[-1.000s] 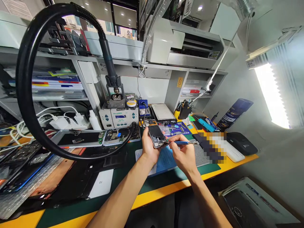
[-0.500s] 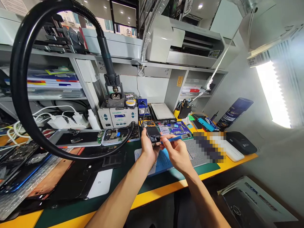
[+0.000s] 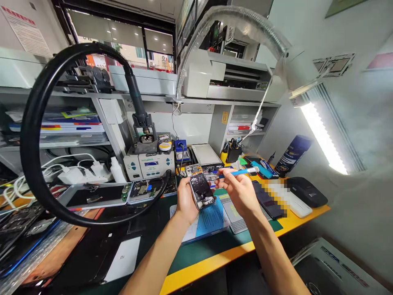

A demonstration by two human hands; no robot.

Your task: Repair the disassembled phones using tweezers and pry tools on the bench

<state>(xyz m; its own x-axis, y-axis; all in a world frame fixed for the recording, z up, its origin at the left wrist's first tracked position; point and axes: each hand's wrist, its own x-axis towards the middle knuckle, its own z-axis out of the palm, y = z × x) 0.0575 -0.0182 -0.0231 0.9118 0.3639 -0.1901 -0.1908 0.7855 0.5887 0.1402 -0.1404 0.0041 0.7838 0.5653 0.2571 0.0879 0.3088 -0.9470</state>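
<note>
My left hand (image 3: 186, 201) is wrapped round an opened phone (image 3: 200, 186), its back cover off and inner parts exposed, holding it tilted by its left side. The phone shows a black area in the middle and loose-looking parts at its lower end. In my right hand (image 3: 241, 191), a slim tool with a blue handle (image 3: 238, 173) is pinched between thumb and fingers. Its thin silver tip points left towards the phone's upper right edge; whether it touches I cannot tell. Under both hands lies a blue and white box or booklet (image 3: 211, 220) on the green mat.
A perforated metal plate (image 3: 236, 219) lies right of the phone. Behind stands a hot-air station (image 3: 149, 166) whose thick black hose (image 3: 27, 135) loops across the left. Opened devices (image 3: 100, 186) line the left. A spray can (image 3: 293, 155) and a lit lamp (image 3: 324, 137) are at right.
The right hand with the blue-handled tool has lifted away from the phone's lower end, up and right. The phone now shows more of its inside. The view has tilted upward.
</note>
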